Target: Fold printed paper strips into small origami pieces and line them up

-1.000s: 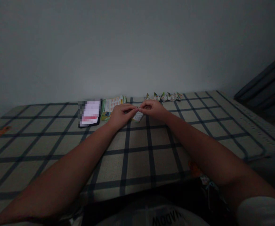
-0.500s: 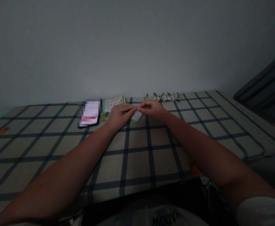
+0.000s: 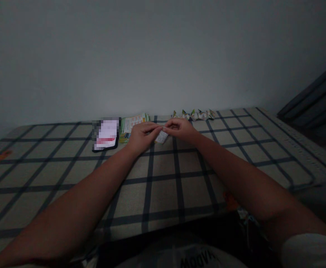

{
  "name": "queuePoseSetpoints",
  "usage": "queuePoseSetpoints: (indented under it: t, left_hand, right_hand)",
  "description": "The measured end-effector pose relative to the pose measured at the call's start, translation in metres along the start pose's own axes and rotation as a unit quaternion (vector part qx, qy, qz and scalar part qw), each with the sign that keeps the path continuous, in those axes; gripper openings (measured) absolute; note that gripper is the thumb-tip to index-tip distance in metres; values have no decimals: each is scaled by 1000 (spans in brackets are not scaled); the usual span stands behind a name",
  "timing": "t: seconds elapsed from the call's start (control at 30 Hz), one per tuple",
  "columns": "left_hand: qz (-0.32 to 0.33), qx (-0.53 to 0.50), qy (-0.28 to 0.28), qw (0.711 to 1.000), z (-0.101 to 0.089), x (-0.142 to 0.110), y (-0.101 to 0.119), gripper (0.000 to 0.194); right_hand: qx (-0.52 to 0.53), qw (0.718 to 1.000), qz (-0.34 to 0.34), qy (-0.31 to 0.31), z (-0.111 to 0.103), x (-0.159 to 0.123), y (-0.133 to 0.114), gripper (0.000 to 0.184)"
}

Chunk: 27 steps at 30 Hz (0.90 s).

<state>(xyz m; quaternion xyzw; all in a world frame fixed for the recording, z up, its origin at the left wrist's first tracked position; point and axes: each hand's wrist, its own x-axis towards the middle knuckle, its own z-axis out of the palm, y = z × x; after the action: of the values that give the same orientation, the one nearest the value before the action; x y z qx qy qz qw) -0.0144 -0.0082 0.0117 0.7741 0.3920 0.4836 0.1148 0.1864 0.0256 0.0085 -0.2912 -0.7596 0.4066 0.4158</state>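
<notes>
Both hands meet over the far middle of a checked cloth point(image 3: 163, 178). My left hand point(image 3: 142, 134) and my right hand point(image 3: 180, 128) pinch a small printed piece of paper point(image 3: 162, 137) between their fingertips; the paper hangs slanted just above the cloth. Fingers of both hands are closed on its upper edge. The light is dim and the print cannot be read.
A stack of green and orange printed sheets point(image 3: 131, 124) lies just left of the hands. A dark phone with a lit screen point(image 3: 106, 134) lies further left. Several small folded paper shapes point(image 3: 194, 114) line the wall. A dark object point(image 3: 316, 100) stands at the right.
The hands and the paper have barely shifted; the paper is drawn slightly nearer to the hands and sits a bit higher.
</notes>
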Motion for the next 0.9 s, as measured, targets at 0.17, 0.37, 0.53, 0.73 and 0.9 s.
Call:
queuePoseSetpoints:
  t: [0.17,0.37,0.53,0.73,0.9]
  left_hand:
    - [-22,4,50,998,-3,1,-2,21]
    - [-2,13,39,999,-5,2,-2,22]
    - [35,34,31,998,-5,2,-2,21]
    - [94,94,31,991,-4,0,-2,22]
    - [104,131,47,985,-5,0,3,24]
  right_hand:
    - [53,998,-23,28,-1,1,-1,39]
    - [0,1000,-27,14,-8,2,3,36]
    - [-96,993,-65,-10,-11,0,2,38]
    - [-231,957,-170,-39,-23,2,-2,35]
    - [-232,958,-167,-19,-23,3,-8,32]
